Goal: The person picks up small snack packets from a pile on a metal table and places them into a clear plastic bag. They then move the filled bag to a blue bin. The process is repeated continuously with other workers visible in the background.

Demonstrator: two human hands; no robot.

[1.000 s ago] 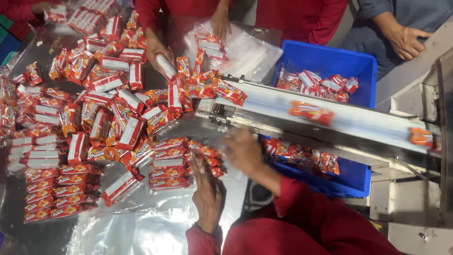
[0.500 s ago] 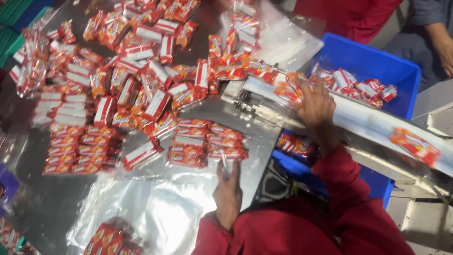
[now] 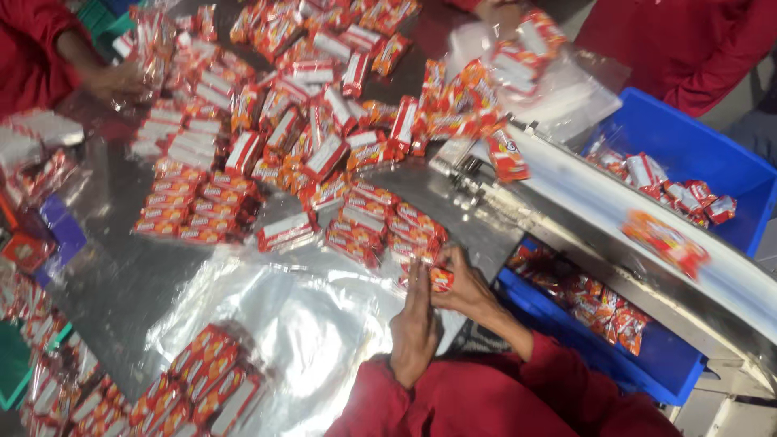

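On steel table, red packets, conveyor, blue crate

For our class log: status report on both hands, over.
Left hand flat, open beside the packets. Right hand pinching a small red packet. Rows of red packets just ahead; conveyor right, nothing blocking.

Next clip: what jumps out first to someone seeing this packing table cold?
The sea of red and orange snack packets strewn and stacked across the shiny metal table. At the near edge, the left hand and right hand meet over one small packet. To the right, a pale conveyor belt carries packets above a blue crate, and other people in red sleeves work at the far side.
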